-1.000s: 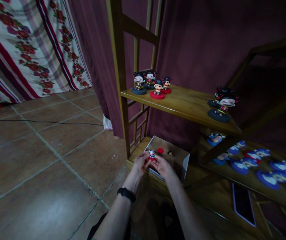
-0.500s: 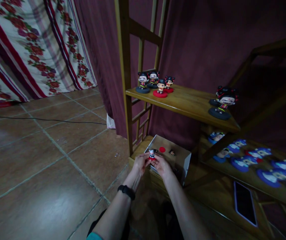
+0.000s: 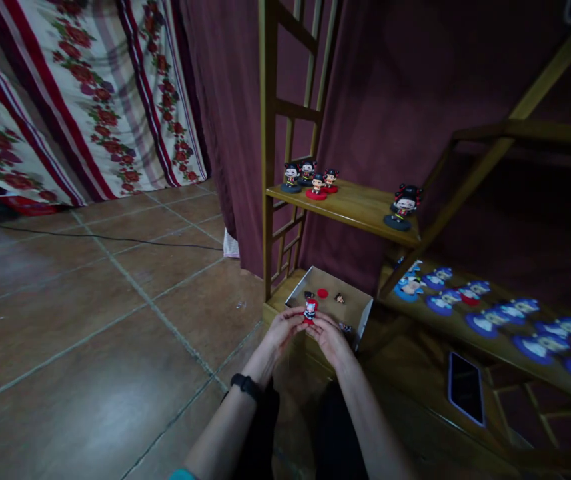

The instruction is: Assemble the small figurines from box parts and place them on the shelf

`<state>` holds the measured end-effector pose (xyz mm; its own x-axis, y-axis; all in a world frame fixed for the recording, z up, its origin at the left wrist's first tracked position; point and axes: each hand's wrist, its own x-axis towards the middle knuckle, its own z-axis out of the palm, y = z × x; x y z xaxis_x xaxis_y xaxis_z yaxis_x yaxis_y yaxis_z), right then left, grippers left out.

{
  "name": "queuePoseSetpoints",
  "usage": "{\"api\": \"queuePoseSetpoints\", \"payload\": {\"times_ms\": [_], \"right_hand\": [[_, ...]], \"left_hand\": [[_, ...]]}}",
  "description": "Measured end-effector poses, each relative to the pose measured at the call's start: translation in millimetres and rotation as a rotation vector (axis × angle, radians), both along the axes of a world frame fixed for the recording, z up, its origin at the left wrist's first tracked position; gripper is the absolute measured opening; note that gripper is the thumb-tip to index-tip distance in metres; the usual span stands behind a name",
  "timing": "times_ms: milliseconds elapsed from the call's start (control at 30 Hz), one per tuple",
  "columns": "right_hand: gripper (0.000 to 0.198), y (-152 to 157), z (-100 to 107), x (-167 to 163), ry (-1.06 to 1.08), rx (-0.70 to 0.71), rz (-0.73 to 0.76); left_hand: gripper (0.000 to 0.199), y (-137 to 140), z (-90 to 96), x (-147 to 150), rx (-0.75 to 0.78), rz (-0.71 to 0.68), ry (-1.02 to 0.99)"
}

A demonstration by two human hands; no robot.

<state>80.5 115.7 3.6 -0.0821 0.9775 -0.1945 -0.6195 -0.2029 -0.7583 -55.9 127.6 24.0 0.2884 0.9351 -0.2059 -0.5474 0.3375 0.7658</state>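
Note:
A small figurine (image 3: 310, 309) with a red base and red on top stands upright between my two hands. My left hand (image 3: 283, 328) pinches it from the left, and my right hand (image 3: 329, 337) grips it from the right. Just beyond and below my fingers lies an open shallow cardboard box (image 3: 360, 293) on the lower shelf. Inside the box are a red disc (image 3: 322, 293), a small figurine piece (image 3: 340, 299), a dark piece (image 3: 309, 294) and another small piece (image 3: 346, 327) near my right hand.
On the upper wooden shelf (image 3: 352, 207) stand several black-haired figurines (image 3: 316, 185), with another figurine (image 3: 405, 203) at its right end. Several blue-based figurines (image 3: 490, 321) line the lower right shelf. A phone (image 3: 466, 388) lies below them. A cable (image 3: 115, 238) crosses the tiled floor.
The view has shifted, so the shelf appears farther off. Both hands still hold the figurine, which now shows red on its top.

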Motion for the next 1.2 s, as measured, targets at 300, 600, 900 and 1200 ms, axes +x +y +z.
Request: {"api": "queuePoseSetpoints", "payload": {"times_ms": [300,600,900,1200], "right_hand": [[0.022,-61.4,-13.4,4.6,0.008,-0.042,0.029],[0.023,-84.2,-16.8,7.1,-0.015,-0.016,0.058],[0.023,-91.5,-9.7,0.2,-0.027,-0.018,0.039],[0.025,-81.0,-12.0,-2.1,-0.093,-0.039,0.113]], "left_hand": [[0.026,-64.2,-13.9,-0.4,-0.110,-0.023,-0.047],[0.025,-97.7,-19.0,10.1,-0.156,0.042,-0.030],[0.017,-91.4,-25.5,13.0,-0.153,0.131,0.024],[0.016,-79.8,-27.2,6.9,-0.168,0.158,0.058]]}}
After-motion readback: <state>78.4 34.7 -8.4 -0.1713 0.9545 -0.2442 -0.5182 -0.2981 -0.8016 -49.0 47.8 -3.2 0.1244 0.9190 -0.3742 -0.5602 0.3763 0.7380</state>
